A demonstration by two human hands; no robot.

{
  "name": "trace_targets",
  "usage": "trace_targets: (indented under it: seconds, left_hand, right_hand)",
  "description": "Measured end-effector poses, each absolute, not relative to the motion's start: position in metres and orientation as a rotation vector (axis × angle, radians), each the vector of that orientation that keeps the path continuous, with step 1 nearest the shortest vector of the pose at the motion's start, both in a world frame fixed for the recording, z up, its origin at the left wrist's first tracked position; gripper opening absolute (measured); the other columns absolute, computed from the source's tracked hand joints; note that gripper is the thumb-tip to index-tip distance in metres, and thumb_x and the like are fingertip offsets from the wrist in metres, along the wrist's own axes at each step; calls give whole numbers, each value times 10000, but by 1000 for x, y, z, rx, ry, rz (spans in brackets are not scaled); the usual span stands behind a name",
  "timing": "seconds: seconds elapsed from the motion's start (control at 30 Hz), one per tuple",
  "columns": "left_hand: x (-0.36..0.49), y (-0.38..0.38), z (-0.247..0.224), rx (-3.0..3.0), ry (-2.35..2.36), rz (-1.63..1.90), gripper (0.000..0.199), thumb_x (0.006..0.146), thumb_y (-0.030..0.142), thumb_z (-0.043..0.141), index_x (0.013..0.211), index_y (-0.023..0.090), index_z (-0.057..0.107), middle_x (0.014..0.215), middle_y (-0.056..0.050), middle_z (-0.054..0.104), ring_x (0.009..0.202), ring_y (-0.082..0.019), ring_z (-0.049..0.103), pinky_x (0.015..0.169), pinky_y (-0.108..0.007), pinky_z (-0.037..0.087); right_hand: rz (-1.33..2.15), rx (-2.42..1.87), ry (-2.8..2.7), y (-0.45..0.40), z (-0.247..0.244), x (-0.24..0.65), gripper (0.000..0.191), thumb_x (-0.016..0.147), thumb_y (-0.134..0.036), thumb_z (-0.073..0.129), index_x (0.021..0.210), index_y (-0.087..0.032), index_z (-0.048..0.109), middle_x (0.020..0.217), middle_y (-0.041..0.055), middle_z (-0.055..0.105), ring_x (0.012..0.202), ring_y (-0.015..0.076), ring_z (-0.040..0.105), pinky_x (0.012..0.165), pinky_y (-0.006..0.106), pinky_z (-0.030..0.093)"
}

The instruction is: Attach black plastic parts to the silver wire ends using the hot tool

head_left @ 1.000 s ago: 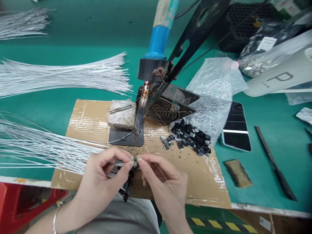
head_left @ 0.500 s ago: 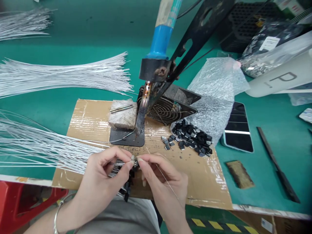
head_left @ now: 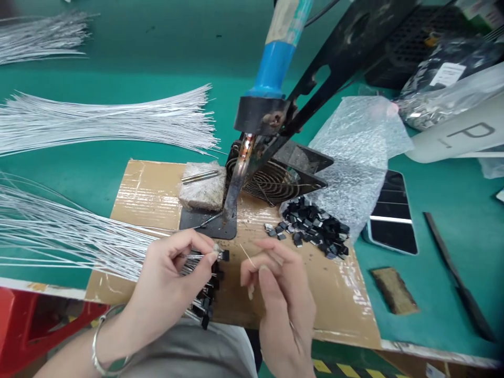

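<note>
My left hand (head_left: 173, 283) pinches a thin white wire whose end carries a small black connector (head_left: 223, 255), just past the fingertips. Below it, the bundle of white wires (head_left: 98, 241) ends in several black connectors (head_left: 205, 304). To the right, my right hand (head_left: 279, 299) has its fingers curled around a thin solder-like wire (head_left: 247, 254), its tip pointing up and left. The two hands are apart. Above them, a soldering iron (head_left: 236, 184) hangs tip down in a black stand, over a dark pad (head_left: 208, 227).
Loose black connectors (head_left: 315, 226) lie in a pile beside bubble wrap (head_left: 350, 152). A fan (head_left: 275, 178) stands behind the iron. Near the right are a phone (head_left: 394, 215), a brown block (head_left: 395, 290) and a dark tool (head_left: 457, 273). Another wire bundle (head_left: 110, 121) lies at the back left.
My right hand has drawn away to the right from my left fingertips, uncovering the black connector. My left hand keeps its pinch. The whole view has shifted slightly.
</note>
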State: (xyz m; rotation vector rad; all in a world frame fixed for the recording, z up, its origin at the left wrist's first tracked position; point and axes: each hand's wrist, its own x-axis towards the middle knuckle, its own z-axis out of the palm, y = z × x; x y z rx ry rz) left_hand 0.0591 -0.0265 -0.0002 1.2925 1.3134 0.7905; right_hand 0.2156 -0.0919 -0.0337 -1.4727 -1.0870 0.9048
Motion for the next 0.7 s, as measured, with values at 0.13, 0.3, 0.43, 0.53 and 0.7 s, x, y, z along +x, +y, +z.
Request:
trace_targets:
  seconds: [0.13, 0.3, 0.43, 0.53, 0.7]
  left_hand:
    - [57, -24, -5, 1306, 1349, 815, 119, 869, 199, 697, 755, 205, 733, 851, 5, 779, 708, -100, 681, 624, -165, 492]
    - [60, -14, 0, 1312, 1340, 804, 109, 838, 176, 687, 734, 186, 721, 809, -10, 781, 711, -110, 691, 644, -169, 507]
    - [62, -8, 6, 1328, 1347, 818, 107, 815, 170, 682, 714, 183, 715, 802, -16, 787, 705, -116, 703, 631, -173, 509]
    - [63, -6, 7, 1328, 1355, 822, 112, 814, 181, 677, 708, 186, 711, 805, -22, 788, 727, -132, 717, 645, -189, 519]
    - [64, -2, 4, 1348, 1372, 795, 111, 819, 203, 665, 719, 187, 710, 816, -31, 794, 706, -145, 702, 627, -221, 506]
  right_hand:
    - [848, -1475, -1200, -86, -32, 223, 288, 1102, -248, 446, 819, -238, 496, 735, -42, 493, 634, 114, 475, 580, 237, 406]
    - [851, -1388, -1215, -76, -26, 220, 199, 1055, -194, 557, 862, -243, 559, 1161, 23, 710, 1131, 165, 670, 983, 313, 516]
    - [879, -1366, -1141, -75, -24, 213, 190, 1039, -174, 597, 866, -250, 578, 1221, 17, 776, 1164, 160, 730, 1000, 301, 547]
    - [881, -1410, -1079, -74, -23, 208, 192, 1021, -193, 639, 842, -251, 604, 1169, 2, 809, 1093, 140, 766, 934, 250, 572]
    - [925, -1435, -1033, -69, -20, 213, 187, 997, -233, 685, 817, -255, 639, 1138, 0, 828, 1078, 154, 784, 894, 242, 610]
